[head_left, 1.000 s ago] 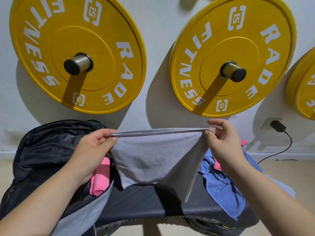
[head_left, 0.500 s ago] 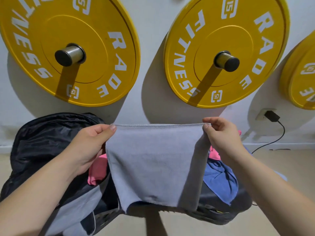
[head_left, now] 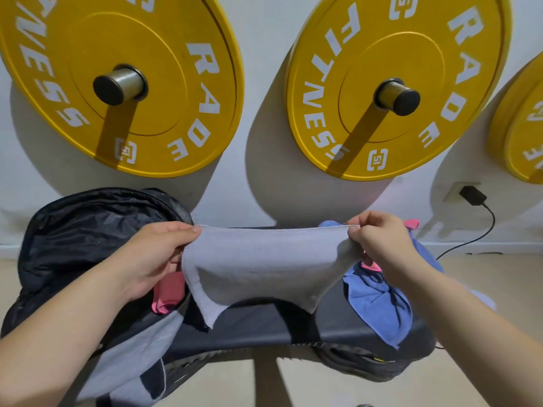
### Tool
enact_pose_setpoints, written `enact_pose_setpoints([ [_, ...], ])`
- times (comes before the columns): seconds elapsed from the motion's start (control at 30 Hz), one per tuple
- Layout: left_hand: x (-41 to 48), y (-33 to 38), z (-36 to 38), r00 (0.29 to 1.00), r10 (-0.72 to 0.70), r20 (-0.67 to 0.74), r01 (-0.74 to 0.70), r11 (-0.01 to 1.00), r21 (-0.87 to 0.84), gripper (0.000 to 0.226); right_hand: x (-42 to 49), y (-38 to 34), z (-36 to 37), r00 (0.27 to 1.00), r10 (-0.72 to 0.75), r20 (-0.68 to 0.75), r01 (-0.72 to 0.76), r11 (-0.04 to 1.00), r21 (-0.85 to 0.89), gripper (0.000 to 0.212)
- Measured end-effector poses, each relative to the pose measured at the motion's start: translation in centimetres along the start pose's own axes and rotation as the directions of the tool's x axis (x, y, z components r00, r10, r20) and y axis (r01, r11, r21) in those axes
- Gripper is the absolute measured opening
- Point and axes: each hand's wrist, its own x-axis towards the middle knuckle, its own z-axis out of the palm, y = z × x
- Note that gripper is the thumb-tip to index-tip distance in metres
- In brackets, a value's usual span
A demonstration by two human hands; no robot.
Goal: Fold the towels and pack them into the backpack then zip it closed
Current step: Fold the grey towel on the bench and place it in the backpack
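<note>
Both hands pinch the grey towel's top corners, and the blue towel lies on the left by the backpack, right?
Not quite. In the head view the left hand and right hand pinch the top corners of the grey towel, but the blue towel lies on the right; the backpack is on the left.

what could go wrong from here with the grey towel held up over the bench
The grey towel is only pinched at its top corners by the left hand and right hand; if one corner slips, it could drop. Its lower edge hangs uneven above the bench, so the fold may come out skewed. The blue towel droops over the bench's front edge and might slide off.
</note>
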Motion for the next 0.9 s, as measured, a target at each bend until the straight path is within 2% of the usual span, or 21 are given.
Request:
enact_pose_setpoints([
  [0.1, 0.2, 0.1, 0.3, 0.999, 0.026, -0.021, -0.026, 1.000, -0.008, 0.019, 0.2, -0.3, 0.3, 0.998, -0.036, -0.056, 0.038, 0.998, 0.045, 0.015],
  [0.17, 0.9, 0.3, 0.7, 0.990, 0.102, -0.102, -0.102, 0.995, 0.000, 0.016, 0.6, -0.4, 0.9, 0.992, -0.067, -0.107, 0.078, 0.992, 0.100, 0.012],
  [0.27, 2.2, 1.2, 1.3, 0.915, 0.291, -0.279, -0.264, 0.955, 0.133, 0.012, 1.6, -0.6, 2.1, 0.984, -0.100, -0.149, 0.128, 0.975, 0.184, 0.008],
  [0.33, 2.7, 2.0, 1.6, 0.867, 0.366, -0.337, -0.337, 0.930, 0.143, 0.012, 2.2, -1.1, 2.7, 0.974, -0.137, -0.179, 0.180, 0.951, 0.250, 0.010],
  [0.5, 3.2, 2.6, 1.4, 0.833, 0.415, -0.366, -0.422, 0.904, 0.064, 0.013, 2.5, -2.4, 2.9, 0.946, -0.237, -0.221, 0.303, 0.888, 0.346, 0.016],
  [0.6, 2.8, 1.6, 0.9, 0.861, 0.384, -0.333, -0.380, 0.922, 0.080, 0.014, 1.8, -1.2, 2.2, 0.949, -0.276, -0.152, 0.306, 0.921, 0.241, 0.011],
  [0.7, 2.0, -1.0, 0.1, 0.932, 0.294, -0.211, -0.266, 0.952, 0.149, 0.013, 0.7, 0.6, 1.1, 0.972, -0.236, -0.013, 0.235, 0.961, 0.146, 0.013],
  [0.8, 1.4, -3.8, -0.8, 0.986, 0.132, -0.099, -0.105, 0.965, 0.240, 0.014, -0.3, 2.8, 0.1, 0.967, -0.135, 0.217, 0.146, 0.989, -0.037, 0.020],
  [0.9, 0.7, -6.4, -1.0, 0.996, -0.081, -0.021, 0.083, 0.926, 0.368, 0.016, -1.3, 5.4, -0.2, 0.912, 0.035, 0.409, 0.068, 0.969, -0.236, 0.010],
])
